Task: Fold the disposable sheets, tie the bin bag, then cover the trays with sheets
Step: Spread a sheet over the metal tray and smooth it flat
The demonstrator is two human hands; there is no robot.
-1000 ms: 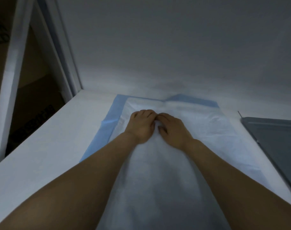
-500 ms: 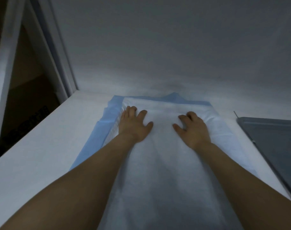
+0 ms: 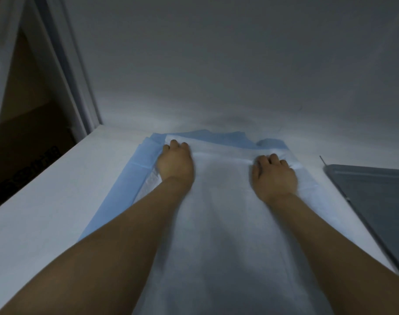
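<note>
- Folding the disposable sheet (image 3: 216, 212): judged to be the first step, in hand.
- Left hand (image 3: 175, 165): left fingers (image 3: 174, 144) curled on the far-left corner.
- Right hand (image 3: 274, 178): right fingers (image 3: 273, 158) curled, bunching the far-right edge.
- Sheet: white, blue-bordered, flat on the worktop (image 3: 57, 212), stretching nearward from the fingers.
- Next, probably: lift both corners evenly and draw them nearward.
</note>
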